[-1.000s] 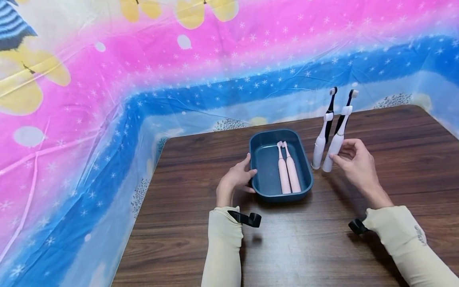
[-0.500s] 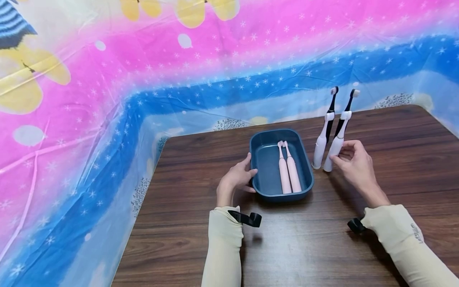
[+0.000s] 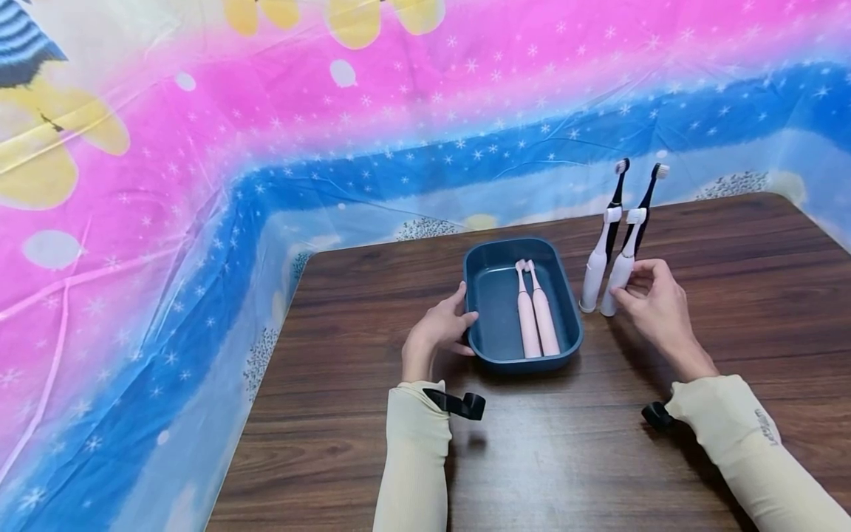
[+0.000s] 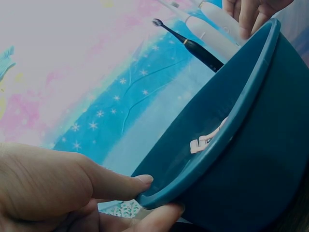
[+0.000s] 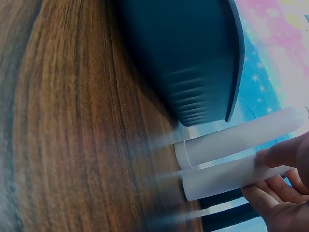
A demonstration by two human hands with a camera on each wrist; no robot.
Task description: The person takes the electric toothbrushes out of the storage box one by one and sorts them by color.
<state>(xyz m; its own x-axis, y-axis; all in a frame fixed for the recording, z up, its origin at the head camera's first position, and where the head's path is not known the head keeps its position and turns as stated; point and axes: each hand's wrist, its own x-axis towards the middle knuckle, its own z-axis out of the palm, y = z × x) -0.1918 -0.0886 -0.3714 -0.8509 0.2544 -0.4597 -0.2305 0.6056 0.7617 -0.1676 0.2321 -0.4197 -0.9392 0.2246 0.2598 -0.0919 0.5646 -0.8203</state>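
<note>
My left hand (image 3: pixel 439 325) grips the left rim of a dark blue plastic basin (image 3: pixel 492 325), thumb inside and fingers outside, as the left wrist view shows. Two pink electric toothbrushes (image 3: pixel 535 323) lie side by side in the basin's right half. Right of it, my right hand (image 3: pixel 658 310) pinches the handle of a white electric toothbrush (image 3: pixel 621 275) between thumb and fingers. That toothbrush is upright, its base at the tabletop. Just left of it stands another white electric toothbrush (image 3: pixel 595 278). Two black electric toothbrushes (image 3: pixel 648 193) stand behind the white pair, their lower handles hidden.
All of this is on a brown wood-grain table (image 3: pixel 332 443). A pink and blue patterned cloth (image 3: pixel 399 111) hangs behind and to the left of the table. Black camera mounts (image 3: pixel 658 415) sit on both wrists.
The white toothbrush in my right hand has come down slightly, its head lower and a little further left. My right forearm has shifted slightly left. The left hand stays on the basin.
</note>
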